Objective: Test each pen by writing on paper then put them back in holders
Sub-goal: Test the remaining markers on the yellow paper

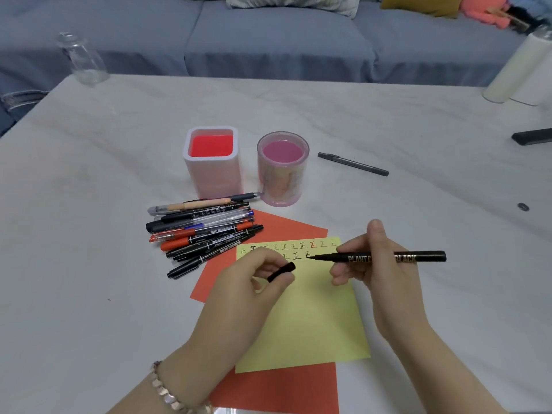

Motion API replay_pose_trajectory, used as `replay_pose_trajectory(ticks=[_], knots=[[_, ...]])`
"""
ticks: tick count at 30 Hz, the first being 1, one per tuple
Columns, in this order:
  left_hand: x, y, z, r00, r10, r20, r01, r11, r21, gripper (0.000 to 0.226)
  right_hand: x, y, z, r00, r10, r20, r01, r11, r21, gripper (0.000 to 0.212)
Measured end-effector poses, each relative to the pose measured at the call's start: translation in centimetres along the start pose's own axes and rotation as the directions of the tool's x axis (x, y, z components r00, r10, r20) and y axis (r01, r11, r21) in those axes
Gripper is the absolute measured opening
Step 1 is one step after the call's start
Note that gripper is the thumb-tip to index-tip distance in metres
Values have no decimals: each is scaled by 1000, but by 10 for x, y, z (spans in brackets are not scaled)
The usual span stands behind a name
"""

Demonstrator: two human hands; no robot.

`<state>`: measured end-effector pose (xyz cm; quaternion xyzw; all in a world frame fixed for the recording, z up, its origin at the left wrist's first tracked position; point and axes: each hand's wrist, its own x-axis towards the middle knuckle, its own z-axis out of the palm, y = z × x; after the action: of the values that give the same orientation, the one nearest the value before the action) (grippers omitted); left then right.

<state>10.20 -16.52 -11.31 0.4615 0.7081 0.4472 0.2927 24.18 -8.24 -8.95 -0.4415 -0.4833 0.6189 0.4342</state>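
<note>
My right hand grips a black uncapped pen with gold lettering, its fine tip pointing left just over the written marks on the yellow paper. My left hand rests on the paper and pinches the black cap. The yellow sheet lies on orange paper. A pile of several pens lies left of the paper. Behind it stand a square holder with a red inside and a round clear holder with a pink inside; both look empty.
A lone dark pen lies right of the round holder. A clear glass jar stands at the far left corner, white cylinders at the far right, a black object at the right edge. A grey sofa runs behind the white table.
</note>
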Motion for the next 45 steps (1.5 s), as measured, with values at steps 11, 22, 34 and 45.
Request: replay_pose_trajectory(ticks=[11,22,34,45], knots=[[-4,19,2,998,60,3,-60,998,20,24,-8,-6,-1,998,14,55,-10,997,-79,43],[-1,37,6,991,-24,129,57,964,-259,31,0,-6,3,996,-20,84,31,991,-130,39],[53,40,-8,824,-118,554,178,983,-55,15,35,-11,-8,954,5,300,91,949,-303,33],[55,-47,-53,944,298,-144,-81,631,771,19,188,28,-15,920,-250,301,351,183,-918,49]])
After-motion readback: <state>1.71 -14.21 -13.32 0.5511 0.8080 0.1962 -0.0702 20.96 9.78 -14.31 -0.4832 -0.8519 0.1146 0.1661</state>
